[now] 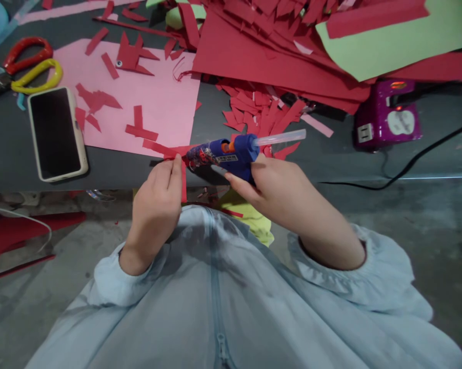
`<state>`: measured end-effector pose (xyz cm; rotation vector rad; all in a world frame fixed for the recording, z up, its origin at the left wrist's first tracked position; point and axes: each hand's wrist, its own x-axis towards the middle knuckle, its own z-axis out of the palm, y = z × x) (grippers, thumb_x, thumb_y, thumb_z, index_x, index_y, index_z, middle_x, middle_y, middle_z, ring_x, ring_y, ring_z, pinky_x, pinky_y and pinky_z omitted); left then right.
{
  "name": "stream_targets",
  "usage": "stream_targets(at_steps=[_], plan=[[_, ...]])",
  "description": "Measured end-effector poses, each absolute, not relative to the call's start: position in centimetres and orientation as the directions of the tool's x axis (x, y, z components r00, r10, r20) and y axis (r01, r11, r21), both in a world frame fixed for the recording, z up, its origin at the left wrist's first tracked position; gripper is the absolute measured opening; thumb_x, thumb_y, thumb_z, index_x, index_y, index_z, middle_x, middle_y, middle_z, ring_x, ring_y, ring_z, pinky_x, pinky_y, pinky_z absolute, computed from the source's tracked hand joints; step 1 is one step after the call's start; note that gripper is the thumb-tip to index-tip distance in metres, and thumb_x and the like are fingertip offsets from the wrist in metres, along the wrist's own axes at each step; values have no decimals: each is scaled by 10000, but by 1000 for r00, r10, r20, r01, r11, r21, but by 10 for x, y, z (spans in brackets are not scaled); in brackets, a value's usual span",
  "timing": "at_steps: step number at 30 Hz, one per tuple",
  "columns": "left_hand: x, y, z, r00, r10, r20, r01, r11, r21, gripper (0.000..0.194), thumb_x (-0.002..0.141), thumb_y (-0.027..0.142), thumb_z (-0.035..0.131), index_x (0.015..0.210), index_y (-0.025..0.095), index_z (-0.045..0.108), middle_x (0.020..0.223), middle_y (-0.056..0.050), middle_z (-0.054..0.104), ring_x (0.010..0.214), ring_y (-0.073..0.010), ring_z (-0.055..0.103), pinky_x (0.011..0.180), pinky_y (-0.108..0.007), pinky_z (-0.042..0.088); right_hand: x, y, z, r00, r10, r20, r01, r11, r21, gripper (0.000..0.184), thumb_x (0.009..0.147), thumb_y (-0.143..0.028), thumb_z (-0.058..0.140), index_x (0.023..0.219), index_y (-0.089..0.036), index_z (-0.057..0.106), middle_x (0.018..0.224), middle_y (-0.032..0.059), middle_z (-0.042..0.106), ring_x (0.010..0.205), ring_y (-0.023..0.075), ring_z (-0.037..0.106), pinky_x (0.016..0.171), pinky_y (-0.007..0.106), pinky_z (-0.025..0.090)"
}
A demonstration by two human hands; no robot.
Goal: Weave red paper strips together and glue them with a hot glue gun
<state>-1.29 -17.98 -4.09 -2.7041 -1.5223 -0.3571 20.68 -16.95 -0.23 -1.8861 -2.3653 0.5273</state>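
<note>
My right hand (271, 184) is wrapped round the handle of a blue hot glue gun (231, 154), a clear glue stick (282, 137) poking out of its back end. The gun's nozzle points left, at the fingertips of my left hand (157, 192). Those fingers are closed on red paper strips (183, 184) at the table's front edge; one strip hangs down over it. Just beyond, pink paper (169, 97) carries a red paper cutout with an eye (131, 57) and several red scraps. The exact contact of nozzle and paper is hidden.
To the left lie a white-cased phone (56, 133) and scissors (31, 64) with red and yellow handles. Red sheets (254, 56), green paper (369, 51) and a heap of red scraps (254, 107) cover the back. A purple power adapter (400, 115) with black cables (415, 161) stands right.
</note>
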Motion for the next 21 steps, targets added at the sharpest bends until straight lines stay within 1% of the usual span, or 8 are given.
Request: stream_targets(at_steps=[3, 7, 12, 16, 21], plan=[[-13, -180, -40, 502, 837, 219, 841, -531, 101, 492, 933, 128, 346, 1395, -8, 451, 1235, -241, 623, 1179, -286, 595, 996, -396, 520, 206, -170, -2, -254, 955, -150, 931, 200, -305, 301, 934, -420, 493, 963, -142, 604, 749, 120, 689, 637, 244, 635, 540, 301, 349], [-12, -179, -40, 506, 832, 228, 838, -537, 99, 495, 924, 122, 360, 1388, -21, 457, 1218, -238, 631, 1169, -285, 600, 998, -382, 517, 204, -170, 0, -260, 954, -148, 925, 202, -322, 264, 931, -391, 498, 987, -150, 590, 766, 118, 693, 676, 262, 654, 561, 305, 364], [-12, -179, -43, 491, 836, 244, 847, -524, 93, 509, 920, 113, 344, 1416, 39, 437, 1229, -206, 632, 1170, -259, 598, 992, -369, 520, 204, -169, 3, -257, 953, -158, 913, 186, -363, 221, 918, -359, 508, 981, -163, 587, 739, 95, 676, 664, 249, 639, 561, 295, 345], [-12, -180, -45, 480, 838, 262, 853, -515, 84, 511, 927, 130, 354, 1430, 74, 424, 1228, -184, 636, 1165, -247, 599, 984, -357, 525, 205, -169, 4, -245, 955, -167, 900, 160, -404, 224, 905, -382, 509, 907, -176, 597, 694, 74, 651, 612, 221, 595, 547, 288, 311], [-13, -180, -44, 490, 837, 243, 850, -521, 78, 515, 929, 140, 373, 1437, 62, 409, 1246, -201, 627, 1182, -255, 589, 989, -363, 522, 206, -168, 3, -246, 953, -175, 869, 137, -476, 220, 868, -374, 529, 739, -197, 549, 610, 29, 576, 538, 162, 514, 540, 276, 296]])
